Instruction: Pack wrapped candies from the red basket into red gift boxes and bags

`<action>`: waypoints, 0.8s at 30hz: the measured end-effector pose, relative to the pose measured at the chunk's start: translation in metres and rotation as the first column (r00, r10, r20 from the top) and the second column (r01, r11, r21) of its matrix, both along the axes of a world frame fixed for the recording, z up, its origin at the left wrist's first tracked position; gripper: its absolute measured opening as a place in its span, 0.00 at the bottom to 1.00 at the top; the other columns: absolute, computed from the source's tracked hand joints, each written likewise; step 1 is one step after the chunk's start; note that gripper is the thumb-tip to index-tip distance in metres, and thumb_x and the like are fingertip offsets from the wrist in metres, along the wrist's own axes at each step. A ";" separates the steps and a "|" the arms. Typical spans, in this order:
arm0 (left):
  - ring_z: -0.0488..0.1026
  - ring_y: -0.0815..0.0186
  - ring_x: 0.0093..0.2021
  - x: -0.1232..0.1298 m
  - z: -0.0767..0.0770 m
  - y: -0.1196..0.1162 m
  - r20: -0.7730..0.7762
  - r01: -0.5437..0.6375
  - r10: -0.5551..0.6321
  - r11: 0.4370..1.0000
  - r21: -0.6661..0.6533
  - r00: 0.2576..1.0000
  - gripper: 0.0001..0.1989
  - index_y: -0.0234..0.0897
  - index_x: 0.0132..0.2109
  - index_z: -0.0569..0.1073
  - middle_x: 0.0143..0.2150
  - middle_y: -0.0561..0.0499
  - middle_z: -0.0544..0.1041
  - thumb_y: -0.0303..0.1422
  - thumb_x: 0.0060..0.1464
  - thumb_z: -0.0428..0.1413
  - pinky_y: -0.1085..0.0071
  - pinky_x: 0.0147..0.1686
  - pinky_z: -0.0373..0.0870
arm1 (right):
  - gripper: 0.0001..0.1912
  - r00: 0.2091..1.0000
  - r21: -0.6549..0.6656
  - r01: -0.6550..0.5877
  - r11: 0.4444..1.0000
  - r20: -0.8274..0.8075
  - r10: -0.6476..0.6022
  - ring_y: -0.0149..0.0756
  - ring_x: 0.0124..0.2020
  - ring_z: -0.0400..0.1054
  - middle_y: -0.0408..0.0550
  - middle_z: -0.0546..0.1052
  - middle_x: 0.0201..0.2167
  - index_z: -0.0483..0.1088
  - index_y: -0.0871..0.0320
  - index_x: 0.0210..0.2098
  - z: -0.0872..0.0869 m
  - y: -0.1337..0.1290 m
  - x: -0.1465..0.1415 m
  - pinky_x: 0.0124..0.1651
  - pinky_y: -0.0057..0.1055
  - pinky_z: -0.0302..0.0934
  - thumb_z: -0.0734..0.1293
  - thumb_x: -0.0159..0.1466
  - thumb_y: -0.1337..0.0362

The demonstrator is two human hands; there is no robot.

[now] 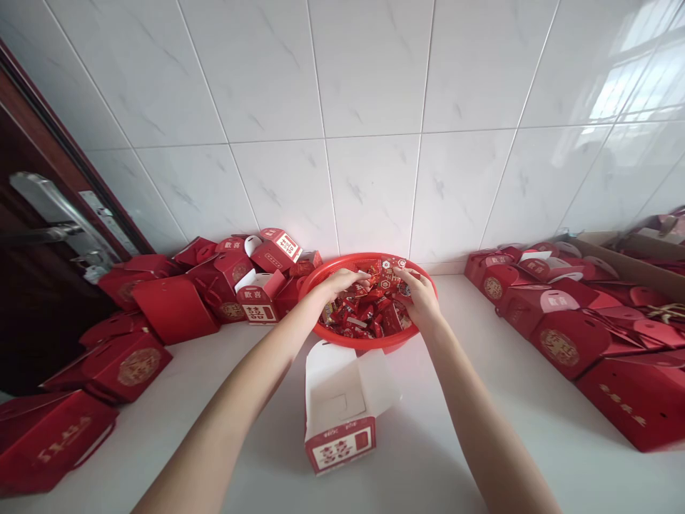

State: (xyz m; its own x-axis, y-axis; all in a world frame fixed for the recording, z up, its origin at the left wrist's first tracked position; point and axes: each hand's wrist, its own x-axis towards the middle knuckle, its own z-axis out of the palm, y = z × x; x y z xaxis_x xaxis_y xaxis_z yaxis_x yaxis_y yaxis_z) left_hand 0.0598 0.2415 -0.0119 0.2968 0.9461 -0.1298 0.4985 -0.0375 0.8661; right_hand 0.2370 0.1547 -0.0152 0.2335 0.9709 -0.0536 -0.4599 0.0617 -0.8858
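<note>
A red plastic basket [369,344] holds many small wrapped candies [364,318]. My left hand [347,282] reaches over its left side, fingers stretched toward the middle, with nothing visible in them. On the basket's right side, my right hand [421,294] has its fingers curled at the edge of a red packet [386,270] with white flower patterns; part of the packet is hidden by the fingers. In front of the basket stands a single open box [337,396], red with a white inside, its flaps spread. No candy shows inside it.
Red gift boxes [176,307] crowd the left side of the white table [428,442], near a dark door with a metal handle [58,214]. More red boxes [567,321] line the right, beside a cardboard carton [615,250]. A tiled wall [374,171] rises behind.
</note>
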 end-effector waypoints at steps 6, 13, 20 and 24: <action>0.79 0.59 0.39 -0.002 -0.006 0.006 0.104 -0.004 0.008 0.999 -0.035 0.995 0.04 0.39 0.31 0.81 0.33 0.51 0.83 0.34 0.48 0.62 0.66 0.44 0.73 | 0.10 0.998 -0.001 0.029 1.000 -0.056 -0.029 0.36 0.34 0.75 0.43 0.80 0.31 0.74 0.55 0.27 -0.002 0.003 0.000 0.29 0.28 0.70 0.77 0.48 0.61; 0.79 0.64 0.42 0.004 -0.001 -0.002 0.468 -0.016 0.014 1.000 0.000 0.884 0.17 0.37 0.41 0.79 0.44 0.49 0.82 0.22 0.41 0.66 0.64 0.51 0.74 | 0.12 0.999 -0.005 0.001 1.000 -0.032 -0.001 0.36 0.31 0.75 0.44 0.81 0.30 0.75 0.56 0.28 0.000 0.001 0.000 0.28 0.27 0.69 0.78 0.47 0.63; 0.79 0.61 0.46 0.005 0.005 -0.008 0.538 0.057 -0.102 0.993 0.101 0.837 0.15 0.38 0.40 0.79 0.41 0.52 0.83 0.26 0.41 0.69 0.61 0.54 0.71 | 0.07 0.995 0.011 -0.097 0.995 0.004 0.097 0.36 0.33 0.77 0.46 0.82 0.32 0.77 0.58 0.29 -0.002 0.001 -0.001 0.32 0.27 0.72 0.77 0.51 0.66; 0.79 0.62 0.43 0.004 0.004 -0.008 0.533 0.143 -0.177 0.984 0.105 0.827 0.18 0.38 0.41 0.80 0.42 0.51 0.83 0.27 0.39 0.70 0.60 0.54 0.71 | 0.08 0.992 -0.001 -0.124 0.992 -0.017 0.124 0.37 0.33 0.77 0.47 0.81 0.32 0.76 0.59 0.29 -0.004 0.002 -0.002 0.35 0.32 0.76 0.78 0.51 0.68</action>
